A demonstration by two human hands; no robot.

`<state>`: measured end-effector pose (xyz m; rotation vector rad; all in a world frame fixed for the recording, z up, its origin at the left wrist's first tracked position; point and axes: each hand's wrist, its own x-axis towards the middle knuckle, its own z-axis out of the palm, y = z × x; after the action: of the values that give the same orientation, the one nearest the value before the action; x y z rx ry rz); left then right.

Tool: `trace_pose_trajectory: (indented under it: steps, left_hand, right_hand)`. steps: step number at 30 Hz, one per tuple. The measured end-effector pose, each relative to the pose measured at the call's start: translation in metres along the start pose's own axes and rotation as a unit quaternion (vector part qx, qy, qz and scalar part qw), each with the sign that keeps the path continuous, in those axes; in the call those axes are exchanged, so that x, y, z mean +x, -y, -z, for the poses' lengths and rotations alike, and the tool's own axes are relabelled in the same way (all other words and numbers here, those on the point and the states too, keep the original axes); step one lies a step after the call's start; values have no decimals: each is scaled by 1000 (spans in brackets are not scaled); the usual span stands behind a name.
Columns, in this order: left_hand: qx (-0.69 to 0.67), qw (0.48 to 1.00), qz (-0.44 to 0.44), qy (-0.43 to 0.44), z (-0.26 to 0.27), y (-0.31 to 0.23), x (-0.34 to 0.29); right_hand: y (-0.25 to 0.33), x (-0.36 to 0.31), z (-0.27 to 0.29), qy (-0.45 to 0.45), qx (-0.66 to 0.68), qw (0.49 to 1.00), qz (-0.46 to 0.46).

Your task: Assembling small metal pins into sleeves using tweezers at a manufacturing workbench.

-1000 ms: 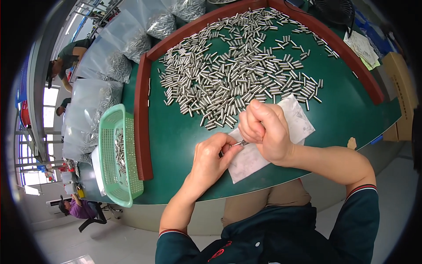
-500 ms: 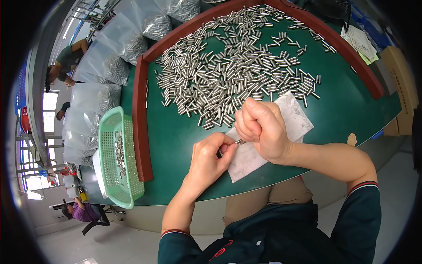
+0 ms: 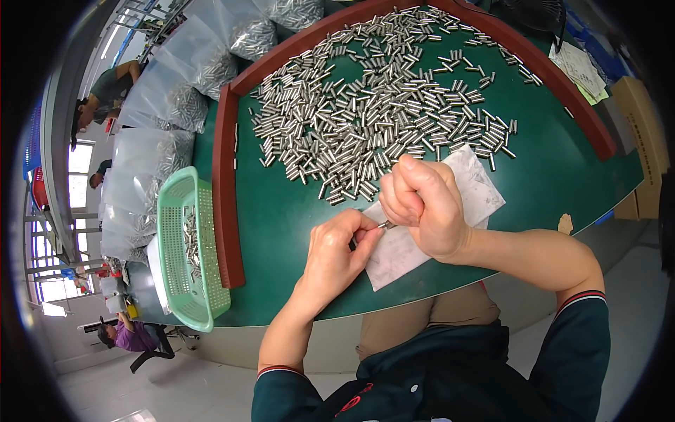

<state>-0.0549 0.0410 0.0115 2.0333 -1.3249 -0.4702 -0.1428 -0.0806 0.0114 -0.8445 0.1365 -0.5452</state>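
Head view: the left hand (image 3: 341,243) is held low over the green tabletop (image 3: 281,204), with a small metal piece (image 3: 384,225) pinched between thumb and forefinger, its tip showing in the gap between the two hands. The right hand (image 3: 425,211) is clenched into a fist just right of the piece, thumb uppermost; whether anything is enclosed in it cannot be told, the palm being hidden. Beneath and beyond the right hand a smudged white sheet (image 3: 478,190) is spread, partly covered by that fist. Directly beyond both hands, a broad heap of short metal cylinders (image 3: 365,116) is scattered, its near edge lying close to the right fist. The heap is bordered by a red-brown rail (image 3: 226,190), seen well to the left of the left hand and again far to the right of the right. Outside the rail, farther left of the left hand, a pale green basket (image 3: 207,246) is set, partly filled with similar pieces. Beyond it, clear plastic bags (image 3: 148,169) of metal parts are lined up.
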Motion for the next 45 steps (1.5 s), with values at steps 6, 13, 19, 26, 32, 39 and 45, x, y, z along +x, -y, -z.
trace_pose_trajectory:
  steps: [6, 13, 19, 26, 32, 39, 45]
  left_hand:
    - [-16, 1000, 7, -1, 0, 2, -1]
    - [-25, 1000, 9, 0, 0, -2, 1]
    - [-40, 999, 19, 7, 1, 0, 2]
    - [-36, 999, 12, 2, 1, -6, 3]
    - [-333, 941, 63, -21, 9, 18, 0]
    - [-610, 764, 197, 71, 26, 23, 6]
    - [-718, 672, 179, -2, 36, 33, 8]
  right_hand:
    - [-6, -2, -2, 15, -25, 999, 32]
    - [-7, -8, -1, 41, -71, 996, 39]
    - [-7, -9, -2, 44, -111, 992, 49]
    - [-8, -5, 1, 37, -92, 994, 46]
    - [-6, -4, -1, 44, -46, 998, 21]
    - [-5, -1, -2, 30, -58, 998, 7]
    - [-4, 1, -3, 21, -45, 999, -8]
